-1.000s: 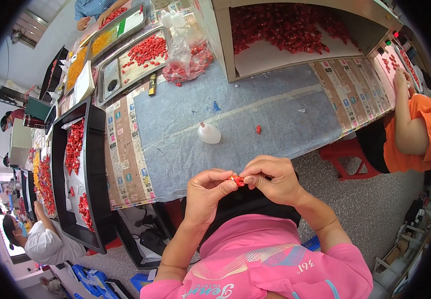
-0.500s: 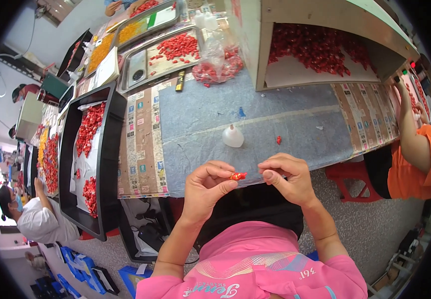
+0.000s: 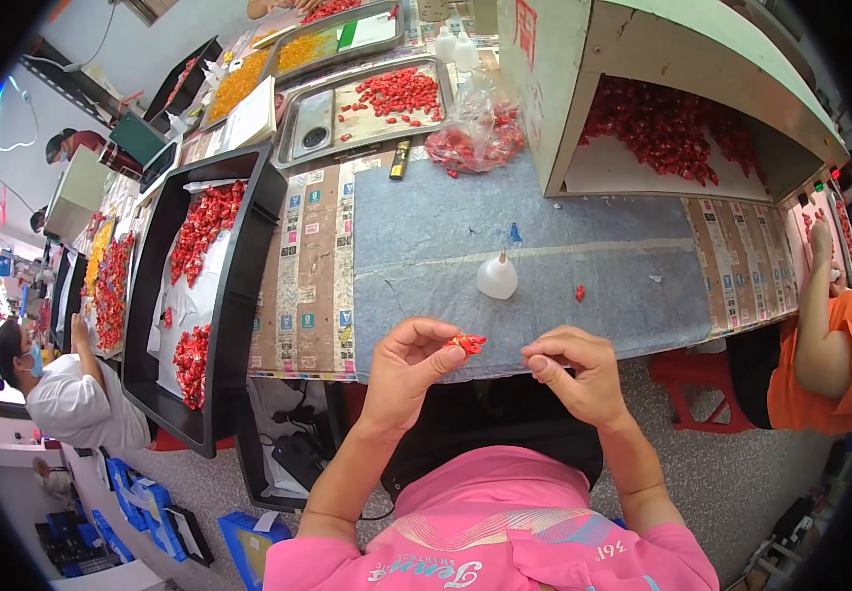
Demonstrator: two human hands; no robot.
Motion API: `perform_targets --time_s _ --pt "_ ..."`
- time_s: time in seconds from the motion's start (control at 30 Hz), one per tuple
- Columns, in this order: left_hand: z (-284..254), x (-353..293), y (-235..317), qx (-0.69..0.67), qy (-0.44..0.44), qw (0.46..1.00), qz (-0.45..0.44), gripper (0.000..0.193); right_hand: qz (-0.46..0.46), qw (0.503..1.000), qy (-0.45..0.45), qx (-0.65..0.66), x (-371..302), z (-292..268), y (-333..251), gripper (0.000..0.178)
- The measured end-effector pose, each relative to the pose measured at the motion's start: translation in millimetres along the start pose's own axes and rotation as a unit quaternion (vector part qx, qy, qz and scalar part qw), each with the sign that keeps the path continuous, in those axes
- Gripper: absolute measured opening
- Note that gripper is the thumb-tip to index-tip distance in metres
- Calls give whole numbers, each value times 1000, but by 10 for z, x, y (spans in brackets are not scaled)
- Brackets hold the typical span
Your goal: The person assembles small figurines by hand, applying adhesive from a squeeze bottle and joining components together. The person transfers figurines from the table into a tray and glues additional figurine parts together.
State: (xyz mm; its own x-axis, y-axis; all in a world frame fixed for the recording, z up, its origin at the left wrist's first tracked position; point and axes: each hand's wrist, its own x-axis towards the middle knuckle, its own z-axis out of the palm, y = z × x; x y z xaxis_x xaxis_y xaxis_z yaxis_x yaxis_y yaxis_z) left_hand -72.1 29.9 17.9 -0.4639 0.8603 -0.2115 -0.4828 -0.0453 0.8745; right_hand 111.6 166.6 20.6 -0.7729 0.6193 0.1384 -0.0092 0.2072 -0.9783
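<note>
Between the thumb and fingers of my left hand (image 3: pixel 409 369) is a small red piece with gold markings (image 3: pixel 466 343), held over the near edge of the table. A short way to its right, my right hand (image 3: pixel 579 369) is closed, thumb against fingertips; whatever it may pinch is too small to make out. Beyond my hands a white squeeze bottle (image 3: pixel 497 277) with a narrow tip stands on the blue-grey cloth (image 3: pixel 426 227). Right of the bottle lies another small red piece (image 3: pixel 580 293).
At left, a black tray (image 3: pixel 266 236) holds several heaps of red pieces. Farther back are a metal tray (image 3: pixel 293 163), a plastic bag of red pieces (image 3: pixel 475 148) and a black-and-yellow tube (image 3: pixel 399 160). An open-fronted box (image 3: pixel 554 108) stands at back right. Other people sit on both sides.
The view has shifted, so the table appears farther right. The red piece has turned slightly in my left fingers. My right fingers have drawn closer together.
</note>
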Motion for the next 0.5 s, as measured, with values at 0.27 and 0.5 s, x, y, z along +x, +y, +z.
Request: perform_targets --time_s 0.27,0.5 --pt "38 -9 -56 -8 -21 1000 -17 21 -50 999 -2 7 82 162 -100 16" --pt "60 -15 -75 -7 -56 998 2 18 -61 998 -24 -11 117 168 -142 18"
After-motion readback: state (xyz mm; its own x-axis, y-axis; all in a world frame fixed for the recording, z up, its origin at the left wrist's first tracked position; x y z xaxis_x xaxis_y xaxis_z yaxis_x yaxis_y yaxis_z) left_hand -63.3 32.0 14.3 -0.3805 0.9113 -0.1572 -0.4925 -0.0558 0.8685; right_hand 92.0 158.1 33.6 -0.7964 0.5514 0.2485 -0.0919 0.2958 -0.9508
